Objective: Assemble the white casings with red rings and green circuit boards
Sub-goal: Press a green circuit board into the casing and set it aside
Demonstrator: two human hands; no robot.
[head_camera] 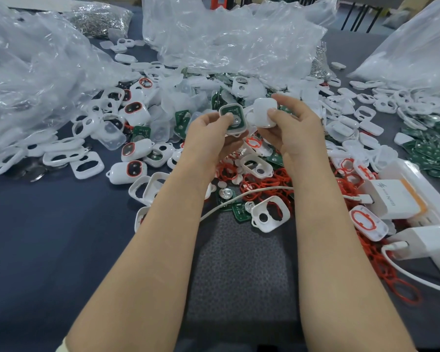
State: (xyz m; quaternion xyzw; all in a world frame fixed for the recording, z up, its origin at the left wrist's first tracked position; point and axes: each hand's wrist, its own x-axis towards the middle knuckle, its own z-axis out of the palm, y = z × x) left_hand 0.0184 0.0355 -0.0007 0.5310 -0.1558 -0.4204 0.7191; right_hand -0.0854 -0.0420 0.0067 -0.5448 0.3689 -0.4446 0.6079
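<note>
- White casing half [244,123] with a green circuit board [233,111] seated inside sits in the middle of the scene, pinched by the left hand [210,134], thumb pressing on the board.
- Just to its right, touching or nearly so, the right hand [291,130] grips a plain white cover [264,112] between thumb and fingers, closed face toward the camera.
- The step in hand looks like closing the two halves; whether a red ring is already fitted under the board cannot be told.
- To do it well: line up the rounded end and the small lug at the near end, lift the left thumb off the board before the cover comes over, then squeeze evenly round the rim so no edge stays proud.
- Nearer, loose red rings [254,191] and open casings [258,165] lie in a heap; finished units [133,169] lie to the left, spare boards [432,148] well right, crumpled plastic bags [226,39] beyond.
</note>
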